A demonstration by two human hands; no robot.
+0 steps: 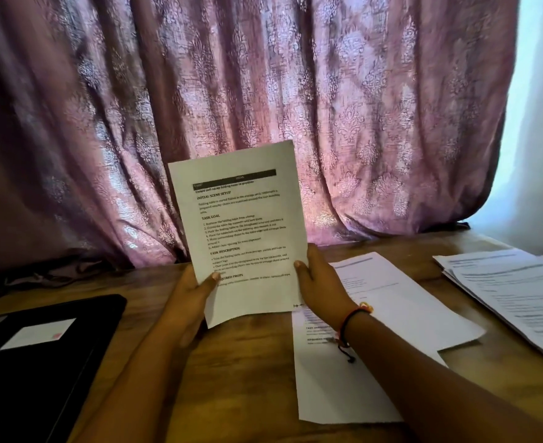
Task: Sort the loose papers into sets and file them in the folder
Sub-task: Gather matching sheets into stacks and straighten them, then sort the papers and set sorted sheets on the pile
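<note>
You've got one printed sheet point(243, 231) held up off the wooden table point(231, 394), tilted a bit so its top leans toward 1 o'clock; your left hand point(188, 297) pinches its lower left edge with the thumb on the front, and your right hand point(322, 284) grips the lower right edge the same way, so both are clamped on that one page. There's a thread bracelet point(348, 327) on your right wrist; under that arm, at about 4 o'clock from the held page, a couple of loose sheets point(343, 378) lie overlapping flat on the table. Out at 3 o'clock near the edge sits a messier stack of papers point(513, 292); the print there is too blurry to read. The black folder point(40, 362) lies closed at 8 o'clock with a white label point(38, 337) on its cover; a purple patterned curtain point(231, 91) hangs behind the table.
</note>
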